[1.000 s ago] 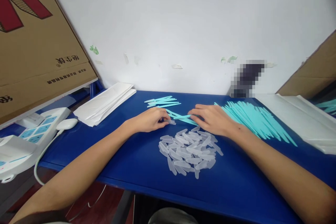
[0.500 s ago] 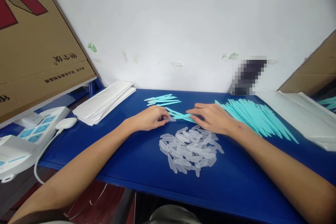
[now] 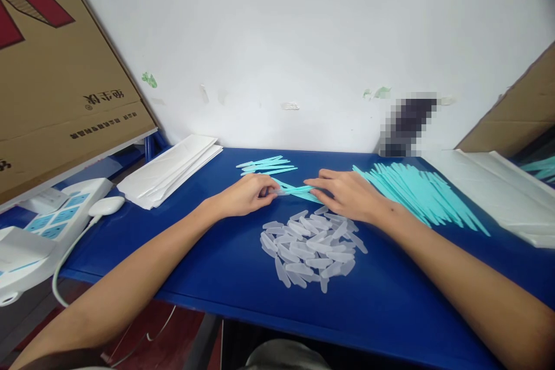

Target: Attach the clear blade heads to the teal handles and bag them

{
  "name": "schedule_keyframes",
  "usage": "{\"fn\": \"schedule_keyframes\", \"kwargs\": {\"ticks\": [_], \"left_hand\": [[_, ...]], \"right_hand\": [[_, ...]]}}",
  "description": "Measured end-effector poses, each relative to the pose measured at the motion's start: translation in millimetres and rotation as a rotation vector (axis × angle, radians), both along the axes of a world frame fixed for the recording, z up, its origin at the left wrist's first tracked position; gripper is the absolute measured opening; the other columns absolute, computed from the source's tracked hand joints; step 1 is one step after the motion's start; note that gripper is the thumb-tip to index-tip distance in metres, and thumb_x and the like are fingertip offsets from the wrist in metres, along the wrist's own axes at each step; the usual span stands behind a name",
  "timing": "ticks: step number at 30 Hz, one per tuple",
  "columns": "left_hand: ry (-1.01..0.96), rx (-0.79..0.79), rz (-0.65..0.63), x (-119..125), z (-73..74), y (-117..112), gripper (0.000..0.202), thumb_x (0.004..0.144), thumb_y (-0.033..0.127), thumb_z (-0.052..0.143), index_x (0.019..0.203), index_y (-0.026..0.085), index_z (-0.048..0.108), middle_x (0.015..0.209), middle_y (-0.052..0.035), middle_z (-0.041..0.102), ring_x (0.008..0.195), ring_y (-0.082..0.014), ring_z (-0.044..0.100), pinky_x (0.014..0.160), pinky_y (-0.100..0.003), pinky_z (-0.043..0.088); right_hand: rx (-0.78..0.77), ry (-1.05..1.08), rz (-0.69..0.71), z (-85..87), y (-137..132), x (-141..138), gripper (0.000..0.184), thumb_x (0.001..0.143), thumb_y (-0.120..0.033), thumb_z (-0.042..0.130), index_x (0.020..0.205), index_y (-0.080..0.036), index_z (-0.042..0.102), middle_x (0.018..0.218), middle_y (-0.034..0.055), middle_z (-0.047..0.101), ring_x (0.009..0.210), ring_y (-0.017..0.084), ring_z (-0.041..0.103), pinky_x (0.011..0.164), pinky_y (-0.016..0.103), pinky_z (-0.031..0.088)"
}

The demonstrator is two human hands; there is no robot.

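Note:
My left hand [image 3: 254, 193] pinches a small translucent sleeve-like cap [image 3: 280, 191] between thumb and fingers. My right hand [image 3: 340, 192] grips a slim turquoise stick [image 3: 297, 189] by its right part. The stick's left end meets the cap; how far it reaches inside cannot be made out. Other turquoise sticks [image 3: 303, 195] lie on the table beneath and behind it. Just below the hands spreads a heap of translucent caps [image 3: 310, 245]. Behind my left hand rests a small group of sticks [image 3: 266, 165], at least one with a capped end.
A large pile of turquoise sticks [image 3: 420, 193] lies on the blue table [image 3: 208, 266], right of my right hand. White folded sheets [image 3: 171, 170] are at the back left, with a power strip [image 3: 65, 217] and cable nearby. Cardboard boxes [image 3: 65, 81] flank the white wall.
The held stick has come into line with the cap, and its end now meets it at my left fingers. My left hand has risen slightly from the table. The view has shifted a little.

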State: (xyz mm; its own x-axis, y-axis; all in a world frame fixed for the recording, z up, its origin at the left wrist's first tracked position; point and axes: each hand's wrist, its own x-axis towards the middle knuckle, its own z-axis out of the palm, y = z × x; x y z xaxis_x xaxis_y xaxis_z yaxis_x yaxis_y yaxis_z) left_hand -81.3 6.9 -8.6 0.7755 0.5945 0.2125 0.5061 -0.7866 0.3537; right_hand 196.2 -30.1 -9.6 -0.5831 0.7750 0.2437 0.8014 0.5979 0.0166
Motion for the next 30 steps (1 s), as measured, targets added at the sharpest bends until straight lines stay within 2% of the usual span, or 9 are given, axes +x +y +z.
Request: {"fn": "schedule_keyframes", "kwargs": {"ticks": [4,8,11,14,20,22,25,28,30], "left_hand": [[-0.066,-0.004,0.013,1.7,-3.9,-2.0,0.024,0.098,0.030,0.051,0.109,0.015,0.066,0.084,-0.0031,0.065,0.072,-0.0129,0.057,0.067,-0.025,0.044],[-0.104,-0.007,0.037,2.0,-5.5,-2.6,0.027,0.101,0.032,0.047,0.116,0.016,0.062,0.083,-0.0021,0.065,0.068,-0.0124,0.056,0.065,-0.025,0.043],[-0.156,0.028,0.067,3.7,-5.1,-3.5,0.025,0.100,0.033,0.049,0.111,0.018,0.065,0.084,-0.0023,0.066,0.068,-0.0126,0.056,0.066,-0.025,0.044],[-0.236,0.036,0.101,7.7,-4.9,-7.3,0.020,0.098,0.030,0.055,0.104,0.018,0.069,0.084,-0.0022,0.068,0.069,-0.0125,0.057,0.066,-0.024,0.045],[-0.364,0.070,0.136,13.9,-3.5,-13.6,0.017,0.095,0.026,0.059,0.099,0.016,0.072,0.080,-0.0023,0.071,0.068,-0.0123,0.060,0.062,-0.023,0.045],[-0.347,0.082,0.127,12.4,-0.7,-9.9,0.018,0.095,0.028,0.059,0.100,0.016,0.072,0.085,-0.0037,0.073,0.072,-0.0134,0.062,0.064,-0.023,0.046],[-0.324,0.107,0.155,2.9,3.9,4.3,0.022,0.095,0.032,0.059,0.102,0.016,0.073,0.093,-0.0058,0.075,0.079,-0.0151,0.065,0.069,-0.025,0.048],[-0.360,0.176,0.292,-15.6,4.1,24.8,0.027,0.095,0.037,0.059,0.101,0.015,0.073,0.093,-0.0069,0.075,0.075,-0.0150,0.065,0.071,-0.026,0.048],[-0.335,0.219,0.363,-29.2,0.3,37.9,0.031,0.095,0.040,0.057,0.102,0.014,0.072,0.092,-0.0073,0.075,0.073,-0.0154,0.063,0.071,-0.027,0.047]], "right_hand": [[0.047,0.026,0.020,-2.0,-1.1,-3.2,0.044,0.104,-0.037,0.034,0.130,-0.022,0.066,0.096,0.0065,0.066,0.071,0.015,0.058,0.058,0.027,0.031],[0.068,0.074,-0.008,-3.9,-1.3,-6.7,0.042,0.104,-0.037,0.034,0.129,-0.022,0.065,0.099,0.0069,0.066,0.073,0.016,0.058,0.058,0.027,0.032],[0.014,0.130,-0.025,-3.2,-2.2,-10.9,0.039,0.105,-0.036,0.035,0.122,-0.021,0.066,0.100,0.0070,0.067,0.082,0.017,0.060,0.063,0.028,0.036],[-0.038,0.140,-0.009,-2.1,-4.5,-16.7,0.039,0.105,-0.035,0.032,0.116,-0.020,0.067,0.094,0.0058,0.068,0.080,0.017,0.060,0.064,0.028,0.036],[0.000,0.158,-0.009,-2.1,-6.0,-26.5,0.043,0.106,-0.037,0.029,0.117,-0.019,0.067,0.092,0.0067,0.068,0.076,0.018,0.060,0.062,0.029,0.035],[-0.009,0.181,0.004,-2.5,-3.9,-26.9,0.043,0.106,-0.037,0.030,0.120,-0.019,0.066,0.097,0.0081,0.069,0.082,0.019,0.062,0.067,0.030,0.040],[-0.016,0.240,-0.022,-3.2,0.6,-22.5,0.046,0.105,-0.041,0.033,0.137,-0.017,0.057,0.117,0.0130,0.066,0.101,0.024,0.062,0.082,0.035,0.047],[-0.026,0.293,-0.141,-4.6,3.7,-14.0,0.058,0.103,-0.048,0.036,0.150,-0.015,0.043,0.134,0.0172,0.056,0.114,0.028,0.058,0.092,0.041,0.048],[-0.070,0.291,-0.169,-6.8,4.6,-9.5,0.059,0.102,-0.051,0.036,0.147,-0.014,0.047,0.133,0.0172,0.057,0.114,0.029,0.058,0.092,0.042,0.049]]}}
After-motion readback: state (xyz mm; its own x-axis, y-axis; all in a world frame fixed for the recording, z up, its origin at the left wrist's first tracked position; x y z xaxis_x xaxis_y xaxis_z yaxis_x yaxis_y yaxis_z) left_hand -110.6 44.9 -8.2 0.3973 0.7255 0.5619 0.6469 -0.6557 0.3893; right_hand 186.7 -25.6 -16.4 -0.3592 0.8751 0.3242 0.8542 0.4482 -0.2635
